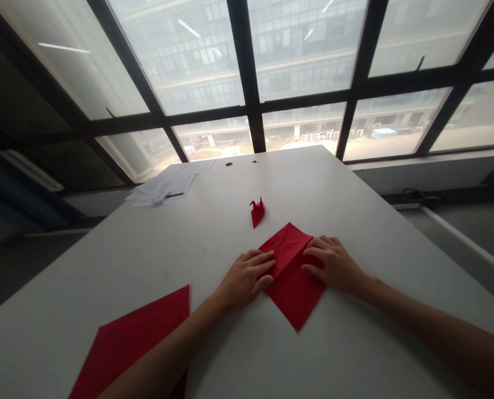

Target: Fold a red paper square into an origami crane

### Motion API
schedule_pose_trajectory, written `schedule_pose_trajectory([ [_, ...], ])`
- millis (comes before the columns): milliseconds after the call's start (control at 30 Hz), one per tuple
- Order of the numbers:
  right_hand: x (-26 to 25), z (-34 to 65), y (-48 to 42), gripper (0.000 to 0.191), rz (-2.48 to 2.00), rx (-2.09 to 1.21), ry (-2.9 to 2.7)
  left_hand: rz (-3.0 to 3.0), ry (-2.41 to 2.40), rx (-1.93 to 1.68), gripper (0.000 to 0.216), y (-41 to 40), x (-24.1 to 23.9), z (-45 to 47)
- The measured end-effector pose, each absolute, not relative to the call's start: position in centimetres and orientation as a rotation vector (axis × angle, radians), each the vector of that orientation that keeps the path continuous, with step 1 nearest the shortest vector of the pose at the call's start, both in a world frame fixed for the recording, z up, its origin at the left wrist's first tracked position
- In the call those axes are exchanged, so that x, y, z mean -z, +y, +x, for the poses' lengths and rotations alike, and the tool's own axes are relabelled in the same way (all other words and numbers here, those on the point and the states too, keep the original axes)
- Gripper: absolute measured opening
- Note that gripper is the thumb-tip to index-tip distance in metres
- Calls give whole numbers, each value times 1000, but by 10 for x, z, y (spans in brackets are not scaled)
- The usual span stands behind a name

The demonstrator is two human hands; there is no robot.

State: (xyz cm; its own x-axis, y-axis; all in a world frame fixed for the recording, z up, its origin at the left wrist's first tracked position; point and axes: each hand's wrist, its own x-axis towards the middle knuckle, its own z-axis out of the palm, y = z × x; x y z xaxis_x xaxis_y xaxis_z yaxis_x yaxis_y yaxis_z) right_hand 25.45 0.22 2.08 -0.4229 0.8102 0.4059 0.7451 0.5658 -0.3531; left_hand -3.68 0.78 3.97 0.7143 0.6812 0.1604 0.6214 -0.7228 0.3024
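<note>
A sheet of red origami paper lies on the table with one corner toward me. A crease or folded edge runs diagonally across its middle. My left hand rests on the paper's left side, fingers stretched out and the thumb near the lower left edge. On the right side, my right hand touches the paper with bent fingers, thumb and index finger apart. Whether any paper lies under its fingertips is hidden. Just beyond the sheet stands a small folded red paper crane.
Another red paper sheet lies at the lower left, partly under my left forearm. White papers with a dark pen are at the far left of the white table. Large framed windows stand behind.
</note>
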Motion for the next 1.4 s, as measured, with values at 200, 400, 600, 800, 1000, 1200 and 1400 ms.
schedule_pose_trajectory([
  [200,-16,257,9,27,-1108,-313,-2350,2588,1087,-657,36,10,-37,-40],
  [400,-18,257,9,24,-1085,-279,-2313,2664,1036,-490,51,21,-26,-42],
  [600,-22,259,1,38,-1148,-281,-2371,2646,1074,-300,52,23,-24,-42],
  [800,-20,261,4,44,-1194,-270,-2389,2667,1063,-240,66,25,-21,-43],
  [1000,-16,264,9,45,-1191,-287,-2385,2601,1085,-276,64,28,-19,-43],
  [1200,-10,268,12,40,-1181,-324,-2368,2519,1119,-402,57,29,-19,-43],
  [1400,-8,271,14,17,-1043,-324,-2311,2510,1091,-582,39,31,-13,-46],
])
